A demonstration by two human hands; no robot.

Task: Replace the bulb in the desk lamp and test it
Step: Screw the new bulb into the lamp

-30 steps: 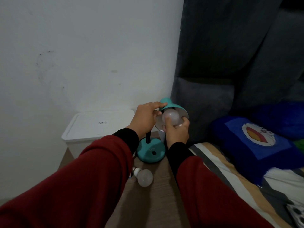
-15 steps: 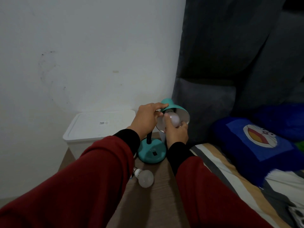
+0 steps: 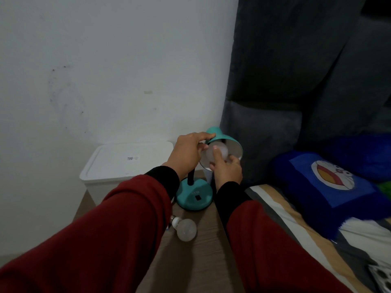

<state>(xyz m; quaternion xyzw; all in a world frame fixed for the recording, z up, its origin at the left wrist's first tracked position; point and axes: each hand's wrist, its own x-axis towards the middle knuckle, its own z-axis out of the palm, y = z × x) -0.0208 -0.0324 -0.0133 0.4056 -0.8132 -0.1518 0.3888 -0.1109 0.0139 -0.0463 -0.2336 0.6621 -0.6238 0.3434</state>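
A teal desk lamp stands on the wooden bedside table [image 3: 203, 256], its round base [image 3: 193, 196] toward the back. My left hand [image 3: 188, 154] grips the teal lamp shade [image 3: 220, 136] from the left. Inside the shade's white mouth sits a frosted bulb [image 3: 222, 152], and my right hand [image 3: 227, 169] holds it from below with fingers wrapped around the glass. The lamp is dark. A second white bulb [image 3: 186, 229] lies on its side on the table in front of the base.
A white lidded plastic box [image 3: 127, 163] stands behind the table against the white wall. To the right is a bed with a striped sheet [image 3: 296, 225], a blue cartoon pillow [image 3: 330, 180] and a dark grey padded headboard [image 3: 264, 140].
My right hand has turned around the bulb inside the shade, fingers shifting position. The left hand stays on the shade. The bulb on the table has not moved.
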